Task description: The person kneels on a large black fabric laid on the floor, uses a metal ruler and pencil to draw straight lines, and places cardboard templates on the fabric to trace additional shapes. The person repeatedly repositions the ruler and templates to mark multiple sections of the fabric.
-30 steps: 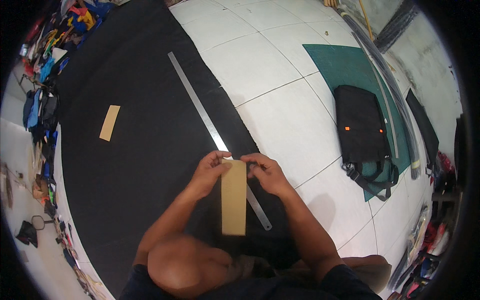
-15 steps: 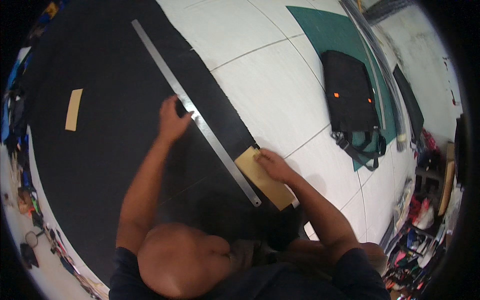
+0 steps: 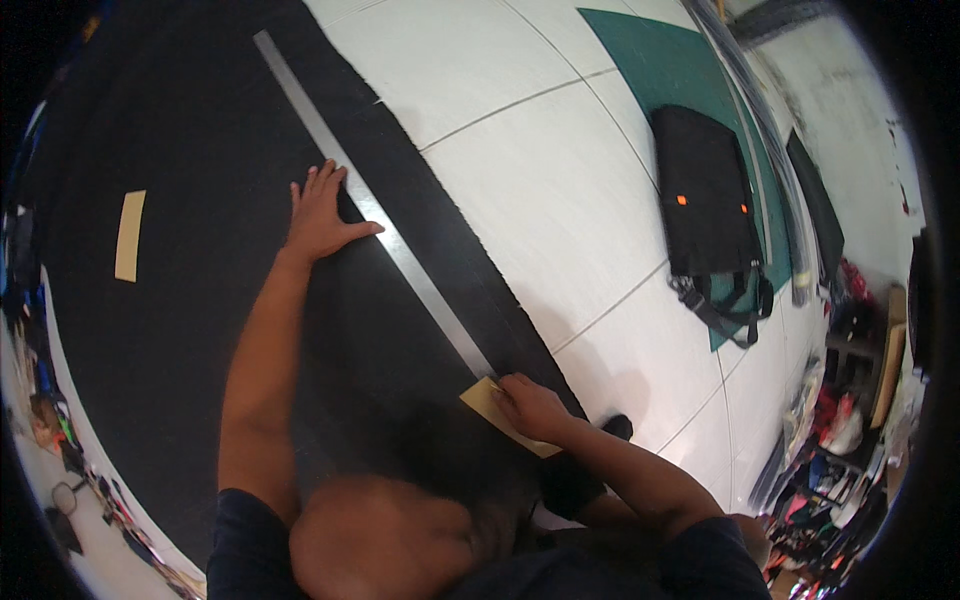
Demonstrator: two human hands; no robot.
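Observation:
A long steel ruler (image 3: 415, 268) lies slantwise on a wide sheet of black fabric (image 3: 215, 330). My left hand (image 3: 322, 212) is open, fingers spread, with the thumb and fingertips at the ruler's edge near its middle. My right hand (image 3: 530, 408) is closed on a rectangular tan card template (image 3: 505, 422) at the ruler's near end. The card covers that end of the ruler, and part of the card is hidden beneath my hand and forearm. Another narrow tan strip (image 3: 130, 236) lies on the fabric at the far left.
White floor tiles (image 3: 545, 190) border the fabric's right edge. Farther right, a black bag (image 3: 705, 190) with orange tabs and a strap rests on a green mat (image 3: 640, 55). Mixed items are piled at the lower right (image 3: 830, 500) and along the left rim.
My right hand has brought the tan card down and left from the fabric's edge onto the ruler's near end. My left hand's fingers have spread wider along the ruler.

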